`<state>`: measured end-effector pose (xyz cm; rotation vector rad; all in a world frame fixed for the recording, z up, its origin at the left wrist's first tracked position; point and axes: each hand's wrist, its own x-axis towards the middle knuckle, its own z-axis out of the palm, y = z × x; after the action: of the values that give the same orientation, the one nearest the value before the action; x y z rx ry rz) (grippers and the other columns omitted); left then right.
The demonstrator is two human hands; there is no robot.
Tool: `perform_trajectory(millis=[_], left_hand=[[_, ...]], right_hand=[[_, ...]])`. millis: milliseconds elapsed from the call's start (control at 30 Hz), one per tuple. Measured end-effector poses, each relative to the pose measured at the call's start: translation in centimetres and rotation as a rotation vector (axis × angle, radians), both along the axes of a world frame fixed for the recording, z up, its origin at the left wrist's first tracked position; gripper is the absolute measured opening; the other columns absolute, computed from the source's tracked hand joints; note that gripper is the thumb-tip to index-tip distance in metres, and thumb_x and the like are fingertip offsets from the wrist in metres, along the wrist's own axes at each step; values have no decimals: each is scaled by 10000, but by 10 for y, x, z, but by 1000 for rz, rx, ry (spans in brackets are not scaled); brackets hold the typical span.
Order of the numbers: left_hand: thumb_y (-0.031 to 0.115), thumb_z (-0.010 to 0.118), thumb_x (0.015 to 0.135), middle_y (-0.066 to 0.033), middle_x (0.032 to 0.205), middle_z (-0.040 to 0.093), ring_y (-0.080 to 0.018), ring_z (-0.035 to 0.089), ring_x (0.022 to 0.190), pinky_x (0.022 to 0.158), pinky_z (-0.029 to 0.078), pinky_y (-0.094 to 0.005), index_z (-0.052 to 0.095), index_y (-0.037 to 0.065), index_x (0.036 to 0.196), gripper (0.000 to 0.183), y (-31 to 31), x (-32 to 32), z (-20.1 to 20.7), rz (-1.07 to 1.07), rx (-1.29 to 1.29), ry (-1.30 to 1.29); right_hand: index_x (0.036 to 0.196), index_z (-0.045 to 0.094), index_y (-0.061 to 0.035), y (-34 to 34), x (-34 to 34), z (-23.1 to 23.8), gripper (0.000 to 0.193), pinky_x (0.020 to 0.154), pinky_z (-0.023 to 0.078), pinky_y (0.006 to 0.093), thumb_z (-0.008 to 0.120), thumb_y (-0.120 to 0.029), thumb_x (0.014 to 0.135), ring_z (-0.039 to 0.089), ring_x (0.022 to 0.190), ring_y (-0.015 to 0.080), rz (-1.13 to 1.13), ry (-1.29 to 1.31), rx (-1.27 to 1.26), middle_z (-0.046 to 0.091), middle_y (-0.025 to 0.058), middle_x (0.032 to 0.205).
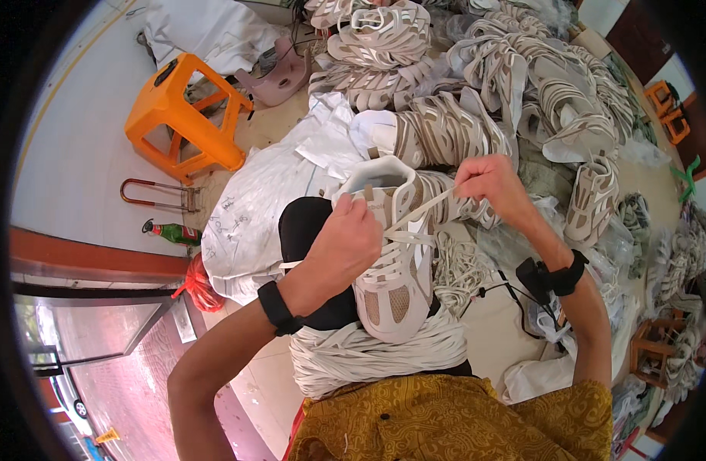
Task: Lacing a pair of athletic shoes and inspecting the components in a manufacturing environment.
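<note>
1. Heap of nested beige-and-white shoe uppers (522, 69), spread in long rows over the floor (264, 376) beyond the hands; nearest row close behind the shoe, partly hidden by it.
2. White sack (253, 200), crumpled, on the floor to the left, beside a black-clad knee (300, 224).
3. Orange stool (185, 115), beyond the sack, near the pale wall (84, 146).
4. Bundle of cream laces (376, 357), laid across the lap, between the mustard patterned shirt (414, 422) and the shoe.
5. Beige-and-white shoe (395, 303), above the lap, toe toward the body and against the bundle; lacing visible across its front.
6. Tangle of loose laces (460, 269), just right of the shoe.
7. Right hand (491, 184), raised to the right of the shoe opening; fingers clamped on a lace.
8. Left hand (354, 238), against the shoe's left side, in the way of part of the lacing; fingers bent, cannot tell whether clamped on anything.
9. Red plastic bag (199, 284) and green bottle (175, 233), left of the sack.
10. Pale lace (423, 210), drawn taut from shoe to right fingers.
</note>
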<state>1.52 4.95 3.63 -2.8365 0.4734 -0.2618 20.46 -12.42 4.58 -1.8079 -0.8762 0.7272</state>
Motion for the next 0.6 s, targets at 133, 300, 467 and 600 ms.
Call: perform_trajectory(millis=[133, 300, 467, 600], left_hand=[[83, 543, 605, -94, 648, 460, -245, 464, 749, 764, 379, -378, 510, 37, 644, 69, 2, 3, 3, -37, 29, 10], [76, 544, 603, -108, 733, 489, -261, 469, 770, 767, 380, -418, 512, 46, 687, 95, 73, -34, 37, 175, 21, -196], [7, 523, 653, -117, 760, 484, -292, 483, 823, 766, 375, -410, 472, 43, 757, 121, 209, -144, 70, 617, 248, -241], [12, 533, 680, -93, 731, 481, -273, 490, 781, 731, 379, -394, 464, 47, 743, 100, 249, -224, 85, 830, 292, -243]], right_hand=[[627, 591, -16, -5, 12, 18, 61, 445, 284, 191, 592, -75, 641, 400, 493, 30, -3, -129, 28, 486, -29, 530], [611, 575, -13, -28, 51, 44, 94, 434, 272, 204, 580, -100, 647, 383, 475, 44, -114, -207, 97, 439, -30, 500], [609, 570, -9, -30, 61, 49, 107, 440, 265, 205, 580, -109, 647, 379, 479, 46, -121, -209, 86, 441, -25, 503], [629, 574, -25, -22, 57, 55, 67, 428, 257, 192, 573, -88, 652, 368, 465, 38, -111, -236, 78, 462, -36, 533]])
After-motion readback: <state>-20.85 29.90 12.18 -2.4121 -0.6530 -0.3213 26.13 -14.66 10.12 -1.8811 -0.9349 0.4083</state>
